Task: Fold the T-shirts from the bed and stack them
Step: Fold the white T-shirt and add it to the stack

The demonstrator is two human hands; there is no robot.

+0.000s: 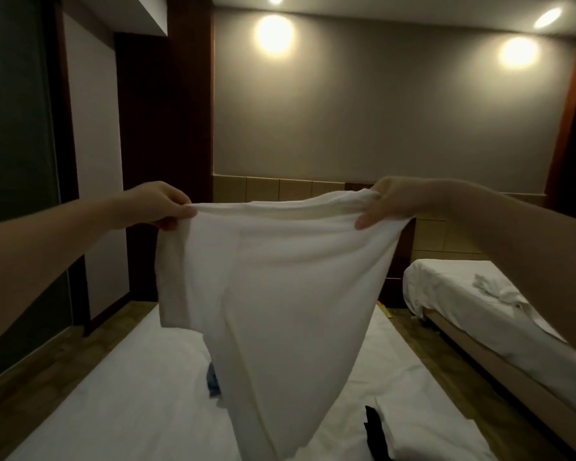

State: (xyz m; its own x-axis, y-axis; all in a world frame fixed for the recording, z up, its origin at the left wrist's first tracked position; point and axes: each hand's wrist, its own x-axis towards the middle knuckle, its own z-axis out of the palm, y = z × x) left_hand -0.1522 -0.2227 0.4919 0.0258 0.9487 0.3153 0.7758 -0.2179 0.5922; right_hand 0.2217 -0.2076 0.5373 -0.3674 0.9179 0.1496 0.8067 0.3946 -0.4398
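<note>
A white T-shirt (280, 294) hangs in the air above the white bed (113, 404), stretched between both hands. My left hand (160, 204) grips its upper left edge. My right hand (389, 202) pinches the upper right edge. The shirt's lower part drops toward the mattress and hides the middle of the bed. A blue garment (213, 380) peeks out from behind the shirt on the bed. At the bottom right a black item (374, 430) lies beside white folded cloth (423, 430).
A second bed (446, 294) with a crumpled white cloth (499, 291) stands at the right, across a narrow wooden floor strip. A dark glass panel and wooden pillars line the left. The grey wall with lamps is ahead.
</note>
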